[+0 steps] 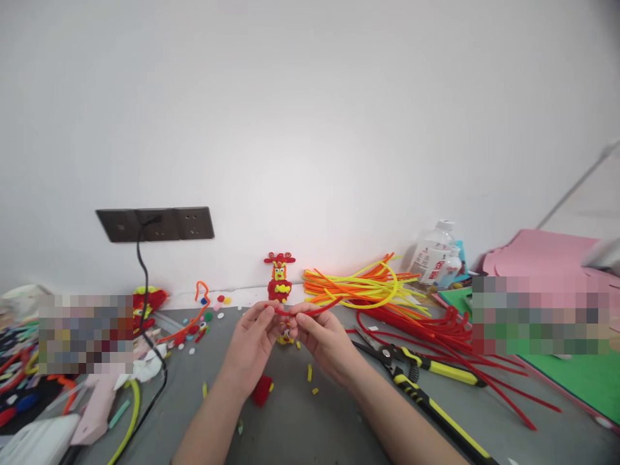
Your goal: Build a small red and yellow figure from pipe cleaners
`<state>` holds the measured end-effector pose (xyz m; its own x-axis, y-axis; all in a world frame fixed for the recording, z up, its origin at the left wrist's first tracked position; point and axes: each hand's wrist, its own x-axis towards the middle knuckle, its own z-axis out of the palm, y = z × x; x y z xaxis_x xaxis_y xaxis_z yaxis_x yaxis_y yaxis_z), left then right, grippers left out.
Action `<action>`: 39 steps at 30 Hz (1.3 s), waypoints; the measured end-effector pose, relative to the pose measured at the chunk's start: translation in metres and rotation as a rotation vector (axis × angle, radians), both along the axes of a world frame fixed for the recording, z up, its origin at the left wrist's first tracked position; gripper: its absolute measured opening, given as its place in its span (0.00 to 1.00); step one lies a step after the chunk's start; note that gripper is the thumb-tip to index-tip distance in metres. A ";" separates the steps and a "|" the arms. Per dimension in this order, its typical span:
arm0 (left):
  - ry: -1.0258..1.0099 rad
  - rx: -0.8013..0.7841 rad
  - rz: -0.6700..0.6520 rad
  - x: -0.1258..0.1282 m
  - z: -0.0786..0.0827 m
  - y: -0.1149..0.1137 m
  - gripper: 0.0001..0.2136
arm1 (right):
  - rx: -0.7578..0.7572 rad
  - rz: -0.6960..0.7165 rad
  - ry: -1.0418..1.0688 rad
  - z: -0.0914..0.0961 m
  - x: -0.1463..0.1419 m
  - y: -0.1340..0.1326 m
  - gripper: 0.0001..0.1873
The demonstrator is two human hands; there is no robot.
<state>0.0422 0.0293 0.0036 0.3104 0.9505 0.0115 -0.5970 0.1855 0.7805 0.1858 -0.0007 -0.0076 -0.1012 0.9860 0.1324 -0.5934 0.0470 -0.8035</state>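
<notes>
Both hands meet over the middle of the grey table [300,420]. My left hand [252,345] pinches the left end of a red pipe cleaner [310,310]; my right hand [324,342] pinches it close beside, and the stem curves out to the right past the fingers. Behind the hands, by the wall, stands a small red and yellow pipe-cleaner figure [279,278]. A small yellow piece [285,338] lies under the hands, and a red lump [262,391] lies near my left wrist.
Black and yellow pliers [426,381] lie at right, next to long red pipe cleaners [465,349]. Orange and yellow pipe cleaners [363,284] pile at the back. A plastic bottle [433,255], green sheet [576,381], pink sheets [537,255], wall socket [155,224] with black cable, left-side craft clutter.
</notes>
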 end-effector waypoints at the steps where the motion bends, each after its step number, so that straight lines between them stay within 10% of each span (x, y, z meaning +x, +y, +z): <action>1: -0.013 -0.014 0.004 0.000 0.000 0.000 0.14 | -0.006 0.012 0.015 0.001 0.000 -0.001 0.16; 18: -0.051 -0.029 -0.201 0.009 0.004 -0.011 0.10 | 0.030 -0.031 0.050 0.009 0.007 -0.005 0.11; 39: 0.321 0.197 -0.097 0.011 0.002 -0.013 0.10 | 0.059 -0.214 -0.171 0.006 0.013 -0.002 0.12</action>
